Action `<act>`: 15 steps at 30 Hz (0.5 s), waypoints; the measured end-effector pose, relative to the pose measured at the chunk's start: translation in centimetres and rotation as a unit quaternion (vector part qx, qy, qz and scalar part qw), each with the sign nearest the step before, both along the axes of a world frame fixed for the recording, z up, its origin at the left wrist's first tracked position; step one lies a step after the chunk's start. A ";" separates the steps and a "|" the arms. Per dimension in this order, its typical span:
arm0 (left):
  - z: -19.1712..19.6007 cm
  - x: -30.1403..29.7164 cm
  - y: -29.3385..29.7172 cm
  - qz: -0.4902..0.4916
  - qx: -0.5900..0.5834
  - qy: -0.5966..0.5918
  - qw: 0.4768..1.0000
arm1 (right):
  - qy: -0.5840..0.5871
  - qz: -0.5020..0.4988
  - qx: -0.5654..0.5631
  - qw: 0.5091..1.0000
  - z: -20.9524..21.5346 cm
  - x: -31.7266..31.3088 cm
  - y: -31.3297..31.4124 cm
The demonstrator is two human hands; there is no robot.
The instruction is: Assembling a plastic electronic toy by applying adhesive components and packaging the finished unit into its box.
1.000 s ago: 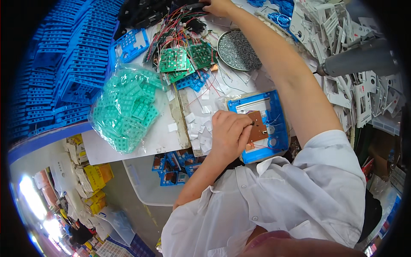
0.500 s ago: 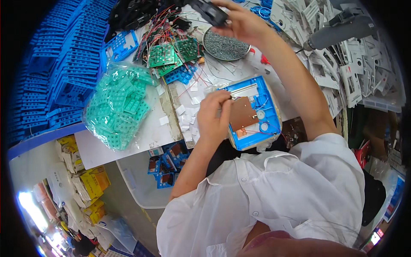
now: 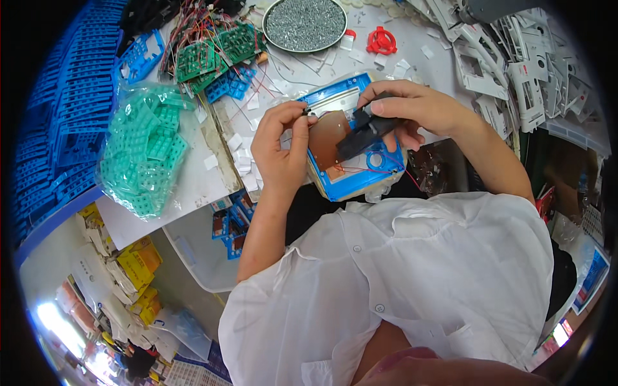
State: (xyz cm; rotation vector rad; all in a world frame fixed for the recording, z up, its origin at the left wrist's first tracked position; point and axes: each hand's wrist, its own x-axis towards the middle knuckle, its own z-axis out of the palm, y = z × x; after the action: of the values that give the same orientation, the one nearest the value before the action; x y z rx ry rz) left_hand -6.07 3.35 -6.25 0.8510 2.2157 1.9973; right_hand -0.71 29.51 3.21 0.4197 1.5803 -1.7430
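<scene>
A blue plastic casing [image 3: 340, 189] lies in front of me, with a brown circuit board [image 3: 326, 140] and thin red and blue wires inside. My left hand [image 3: 281, 145] is at the board's upper left corner. Its thumb and forefinger pinch a small dark piece [image 3: 308, 111] too tiny to name. Over the casing's right half, my right hand [image 3: 415, 110] grips a black plastic part [image 3: 368, 133]. That part is tilted and hides some of the board and casing beneath it.
A round dish of small grey metal pieces [image 3: 305, 26] and a red plastic ring [image 3: 382, 41] sit beyond the casing. Green circuit boards [image 3: 196, 59], bagged green keypads [image 3: 151, 138] and stacked blue casings [image 3: 64, 103] are left. White plastic panels [image 3: 486, 71] pile up right.
My right hand has come back from the far side of the table with the black part, down over the casing. My left hand stays at the board's corner. The whole view has shifted.
</scene>
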 end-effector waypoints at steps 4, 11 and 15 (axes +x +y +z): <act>0.5 0.4 -0.3 0.021 -0.053 0.095 0.994 | 0.105 0.079 0.139 0.982 -0.4 0.9 -0.5; 1.2 1.4 0.1 0.058 -0.051 0.074 0.994 | 0.563 0.110 0.427 0.699 -2.1 1.8 -1.0; 1.1 1.8 -0.2 0.057 -0.035 -0.073 0.995 | 0.581 0.166 0.382 0.699 -3.9 1.4 -2.1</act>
State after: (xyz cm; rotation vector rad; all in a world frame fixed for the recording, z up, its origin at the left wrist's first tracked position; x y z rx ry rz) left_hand -4.31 3.14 -5.19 0.5641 2.2838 1.9465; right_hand 0.68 27.44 -0.65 -0.7844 3.0180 -0.8867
